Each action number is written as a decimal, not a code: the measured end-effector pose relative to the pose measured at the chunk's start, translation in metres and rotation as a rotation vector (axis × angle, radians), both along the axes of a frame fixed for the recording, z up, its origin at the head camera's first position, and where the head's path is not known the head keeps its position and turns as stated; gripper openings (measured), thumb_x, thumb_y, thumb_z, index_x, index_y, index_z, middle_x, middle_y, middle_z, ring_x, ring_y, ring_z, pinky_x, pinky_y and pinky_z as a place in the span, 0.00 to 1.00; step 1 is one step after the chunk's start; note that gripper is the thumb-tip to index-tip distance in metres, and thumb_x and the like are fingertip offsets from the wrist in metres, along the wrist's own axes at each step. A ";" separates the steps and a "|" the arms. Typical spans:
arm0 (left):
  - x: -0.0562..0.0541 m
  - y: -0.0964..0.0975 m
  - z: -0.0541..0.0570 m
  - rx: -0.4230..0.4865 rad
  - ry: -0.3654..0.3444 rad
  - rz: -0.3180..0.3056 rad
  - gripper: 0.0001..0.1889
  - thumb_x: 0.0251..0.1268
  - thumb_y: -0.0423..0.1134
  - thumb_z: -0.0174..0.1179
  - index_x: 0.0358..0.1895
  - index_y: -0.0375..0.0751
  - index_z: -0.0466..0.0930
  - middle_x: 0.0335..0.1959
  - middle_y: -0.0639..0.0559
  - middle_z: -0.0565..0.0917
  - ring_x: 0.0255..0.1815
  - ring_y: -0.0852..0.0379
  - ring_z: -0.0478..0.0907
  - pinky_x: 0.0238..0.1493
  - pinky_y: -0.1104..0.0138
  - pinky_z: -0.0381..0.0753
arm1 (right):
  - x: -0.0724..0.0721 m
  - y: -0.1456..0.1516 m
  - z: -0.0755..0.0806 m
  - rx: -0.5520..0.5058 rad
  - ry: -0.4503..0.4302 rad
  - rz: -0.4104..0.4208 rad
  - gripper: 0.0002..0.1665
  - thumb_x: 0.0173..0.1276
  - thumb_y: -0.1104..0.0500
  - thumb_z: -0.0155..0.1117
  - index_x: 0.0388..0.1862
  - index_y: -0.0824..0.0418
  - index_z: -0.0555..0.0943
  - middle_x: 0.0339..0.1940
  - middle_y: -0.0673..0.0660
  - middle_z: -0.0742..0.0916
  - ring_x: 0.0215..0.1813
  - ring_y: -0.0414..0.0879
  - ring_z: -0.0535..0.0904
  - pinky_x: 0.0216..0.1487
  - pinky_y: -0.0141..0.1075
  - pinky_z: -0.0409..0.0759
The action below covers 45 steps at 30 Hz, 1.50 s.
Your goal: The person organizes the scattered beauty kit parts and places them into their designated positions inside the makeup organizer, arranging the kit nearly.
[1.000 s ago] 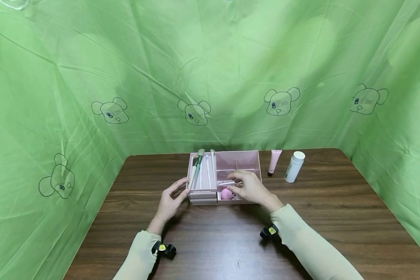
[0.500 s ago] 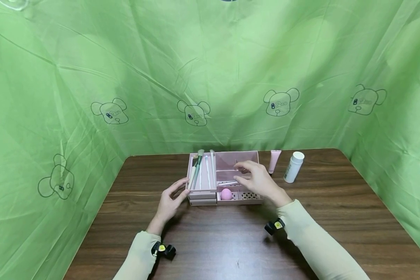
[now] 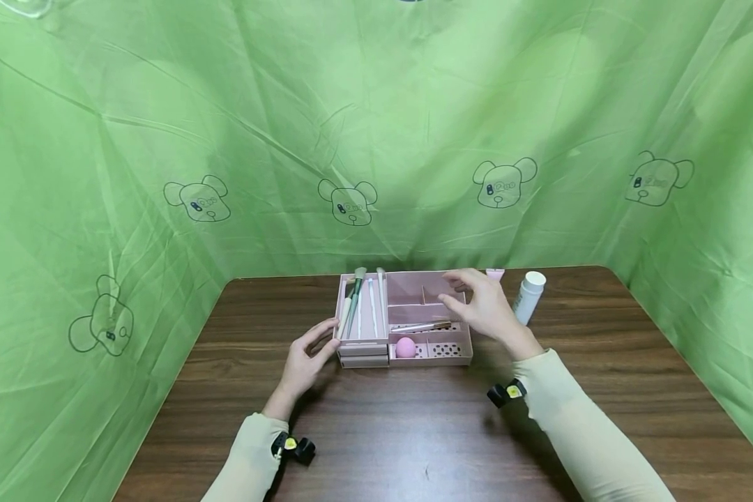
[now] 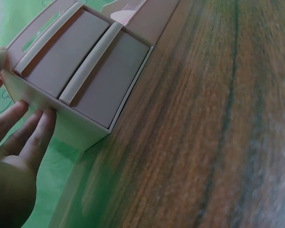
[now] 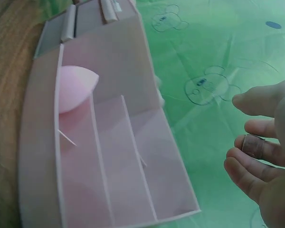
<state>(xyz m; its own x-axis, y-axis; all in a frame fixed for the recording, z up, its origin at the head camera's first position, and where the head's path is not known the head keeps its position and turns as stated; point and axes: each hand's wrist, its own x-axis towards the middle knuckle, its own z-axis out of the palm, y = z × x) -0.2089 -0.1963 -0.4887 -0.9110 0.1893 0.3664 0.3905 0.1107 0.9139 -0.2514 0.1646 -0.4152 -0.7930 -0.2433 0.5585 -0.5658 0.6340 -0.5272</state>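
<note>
A pink desktop organizer [image 3: 439, 362] stands on the table, with two drawers [image 4: 107, 78] at its left front. Several makeup brushes [image 3: 355, 304] lie in its left top tray. A pink makeup sponge [image 5: 76, 88] sits in the front right part. Behind the sponge, a slim silver-pink stick with a rose-gold end [image 3: 436, 325] lies across a compartment. My left hand [image 3: 302, 364] rests its fingertips against the organizer's left side. Above the right rear compartments hovers my right hand [image 3: 486, 307], fingers loosely bent and nothing between them; it partly hides a pink tube [image 3: 495, 274].
To the right of the tube stands a white capped bottle [image 3: 528, 298]. A brown wooden table [image 3: 383, 432] carries everything. Green cloth [image 3: 414, 125] with bear drawings closes off the back and both sides.
My right hand has let go of the slim stick, which lies in the organizer, and has moved right and back. The left hand has kept its place.
</note>
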 end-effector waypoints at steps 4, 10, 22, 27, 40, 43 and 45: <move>0.000 0.000 0.000 -0.002 0.011 -0.002 0.19 0.65 0.27 0.61 0.59 0.25 0.75 0.62 0.32 0.76 0.60 0.51 0.77 0.60 0.72 0.78 | -0.001 0.011 0.007 -0.021 0.044 -0.044 0.22 0.57 0.59 0.75 0.50 0.64 0.82 0.43 0.60 0.87 0.41 0.54 0.85 0.46 0.48 0.85; -0.001 0.000 0.000 -0.005 0.000 0.007 0.19 0.65 0.28 0.61 0.59 0.27 0.76 0.62 0.34 0.76 0.61 0.43 0.76 0.61 0.72 0.78 | -0.004 0.027 0.014 -0.041 0.038 -0.117 0.21 0.56 0.58 0.75 0.49 0.61 0.83 0.40 0.59 0.87 0.41 0.53 0.84 0.48 0.46 0.83; 0.000 0.000 0.002 -0.019 0.030 0.007 0.20 0.65 0.27 0.61 0.59 0.25 0.75 0.62 0.31 0.76 0.59 0.56 0.78 0.63 0.64 0.78 | -0.010 0.053 0.014 -0.022 0.053 -0.236 0.22 0.57 0.57 0.74 0.51 0.61 0.82 0.46 0.60 0.86 0.46 0.56 0.82 0.49 0.52 0.80; 0.000 0.000 0.001 -0.014 0.044 0.002 0.20 0.65 0.26 0.60 0.59 0.24 0.74 0.61 0.29 0.75 0.58 0.53 0.78 0.60 0.74 0.77 | -0.015 0.061 0.008 -0.026 0.051 -0.285 0.22 0.57 0.58 0.74 0.51 0.63 0.82 0.47 0.62 0.85 0.48 0.57 0.80 0.53 0.53 0.77; 0.001 -0.001 -0.001 -0.021 0.043 0.001 0.20 0.65 0.27 0.60 0.59 0.23 0.74 0.61 0.29 0.75 0.59 0.43 0.77 0.61 0.66 0.79 | -0.022 0.068 -0.010 0.009 0.008 -0.371 0.25 0.58 0.58 0.71 0.53 0.68 0.79 0.46 0.67 0.83 0.48 0.60 0.78 0.53 0.54 0.76; 0.001 0.000 -0.001 -0.017 0.028 0.001 0.20 0.65 0.27 0.61 0.59 0.24 0.74 0.62 0.30 0.75 0.60 0.41 0.76 0.62 0.66 0.78 | -0.022 0.067 -0.011 0.014 -0.012 -0.392 0.26 0.59 0.57 0.70 0.54 0.69 0.78 0.47 0.68 0.82 0.49 0.62 0.78 0.54 0.56 0.75; 0.001 0.000 0.000 -0.014 0.021 0.009 0.20 0.65 0.27 0.61 0.59 0.24 0.75 0.62 0.31 0.76 0.60 0.45 0.77 0.62 0.62 0.78 | -0.023 0.067 -0.010 0.026 -0.034 -0.404 0.28 0.60 0.56 0.69 0.56 0.70 0.77 0.49 0.69 0.82 0.51 0.63 0.77 0.56 0.57 0.74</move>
<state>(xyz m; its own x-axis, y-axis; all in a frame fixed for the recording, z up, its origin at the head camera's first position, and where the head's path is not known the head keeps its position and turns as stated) -0.2081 -0.1959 -0.4888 -0.9048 0.1865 0.3828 0.4085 0.1267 0.9039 -0.2742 0.2314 -0.4254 -0.8458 0.0783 0.5278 -0.2507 0.8148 -0.5227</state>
